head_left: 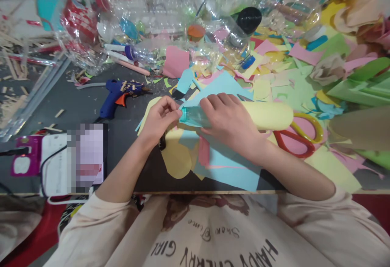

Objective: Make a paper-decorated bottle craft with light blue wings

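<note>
A clear plastic bottle [195,116] lies on its side before me, its teal cap [183,115] pointing left. Pale yellow paper [269,115] covers the rounded right-hand part of it. My right hand [228,118] is wrapped over the bottle's middle from above. At the cap end, the thumb and fingers of my left hand [163,118] are pinched together against the cap; the far side of those fingertips is hidden. Light blue paper [234,177] and a yellow paper piece with a rounded edge [178,159] lie beneath the bottle and hands.
Scissors with red and yellow handles [295,143] lie right of the bottle. A blue hot glue gun [114,96] rests at the left, above a phone [91,153]. Clear plastic bottles [152,15] crowd the back, and paper scraps [283,80] spread across the right.
</note>
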The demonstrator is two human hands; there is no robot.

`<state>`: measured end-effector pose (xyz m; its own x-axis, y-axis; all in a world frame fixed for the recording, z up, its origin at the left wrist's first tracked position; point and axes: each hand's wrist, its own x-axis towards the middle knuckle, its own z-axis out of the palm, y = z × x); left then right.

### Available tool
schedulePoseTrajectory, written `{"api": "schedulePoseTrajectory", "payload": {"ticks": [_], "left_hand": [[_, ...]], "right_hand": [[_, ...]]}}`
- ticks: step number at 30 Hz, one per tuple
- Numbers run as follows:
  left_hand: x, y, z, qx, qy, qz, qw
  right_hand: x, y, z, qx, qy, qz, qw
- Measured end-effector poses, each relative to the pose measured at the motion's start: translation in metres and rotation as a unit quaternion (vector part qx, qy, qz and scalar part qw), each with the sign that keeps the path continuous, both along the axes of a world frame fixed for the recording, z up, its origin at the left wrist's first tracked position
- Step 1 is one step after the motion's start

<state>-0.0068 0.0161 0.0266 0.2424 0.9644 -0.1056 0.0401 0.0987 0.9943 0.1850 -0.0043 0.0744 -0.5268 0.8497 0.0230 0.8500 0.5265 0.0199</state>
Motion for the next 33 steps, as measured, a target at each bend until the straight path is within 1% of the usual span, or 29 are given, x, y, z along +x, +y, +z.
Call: {"api": "schedulePoseTrajectory", "payload": {"ticks": [7,11,15,20,25,29,33], "left_hand": [[0.001,-0.002,0.003,-0.002,-0.013,0.023,1.0],[0.001,-0.002,0.003,0.008,-0.021,0.024,0.999],[0.001,-0.001,-0.001,0.015,-0.034,0.024,0.999],[0.001,-0.003,-0.006,-0.001,-0.061,0.029,0.998],[0.002,-0.005,-0.001,0.016,-0.054,0.018,0.998],[0.003,-0.004,0.001,0.049,-0.027,0.031,0.998],[0.005,-0.004,0.001,0.05,-0.018,0.038,0.998]], "right_hand": [[-0.006,-0.005,-0.012,0.012,0.034,-0.002,0.999],[-0.007,-0.005,-0.014,0.014,0.033,0.003,0.999],[-0.005,-0.004,-0.01,0.008,0.034,0.002,0.999],[0.0,-0.004,0.0,0.015,0.035,-0.012,0.999],[0.003,-0.004,0.008,0.001,0.041,-0.03,0.999],[0.004,-0.002,0.01,-0.012,0.031,-0.031,0.999],[0.005,0.0,0.01,-0.017,0.024,-0.028,0.999]]}}
